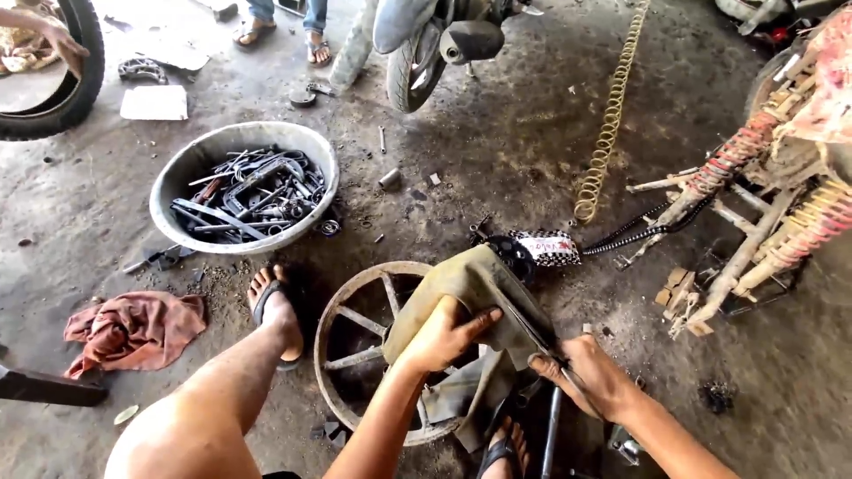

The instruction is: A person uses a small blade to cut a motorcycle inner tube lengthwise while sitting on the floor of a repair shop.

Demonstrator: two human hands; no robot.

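Down on the oily workshop floor, the left hand (441, 335) is clamped flat over a dusty tan cover (470, 288), thumb hooked round its edge, probably to keep the floppy thing from sliding while the other hand works. The right hand (593, 377) is closed round a thin metal tool (532, 333), gripped low like a pry bar. That tool runs on a diagonal, its far end pointing up-left under the cover's edge, its long axis slanting down-right to the fist. The cover sits draped over the right side of a rusty spoked wheel (355, 324) lying flat between the person's sandalled feet, so the wheel works as a rest.

Further out: a black coiled hose with a checkered cap (546, 248) trails right toward red and yellow shock springs (763, 177). A metal basin of black scrap parts (244, 186) sits up-left, a reddish rag (133, 328) beside the leg, and a yellow spiral air hose (612, 106) snakes up the floor. Someone else's hand rests on a tyre (75, 71) at the far left.
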